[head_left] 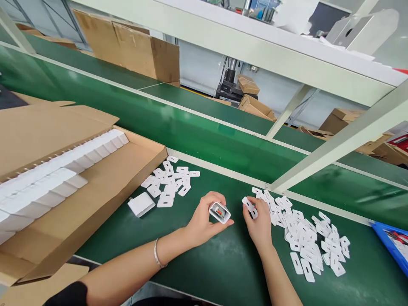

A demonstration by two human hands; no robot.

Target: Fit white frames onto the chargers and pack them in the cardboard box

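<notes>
My left hand (205,219) is wrapped round a white housing (219,212) whose open end faces up and shows small orange and metallic parts inside. To its right, my right hand (259,221) pinches a white slotted plate (250,207), apart from the housing. A large pile of similar white plates (302,238) spreads to the right of my right hand. Another group of these plates (168,180) lies beyond my left hand, to the left. Beside that group sits a white square housing (141,204) on the green table (223,263).
At the left, an open cardboard box (127,178) holds rows of white housings (63,182). A blue tray (390,246) with red items stands at the right edge. A pale metal frame post (334,144) slants down behind the plates.
</notes>
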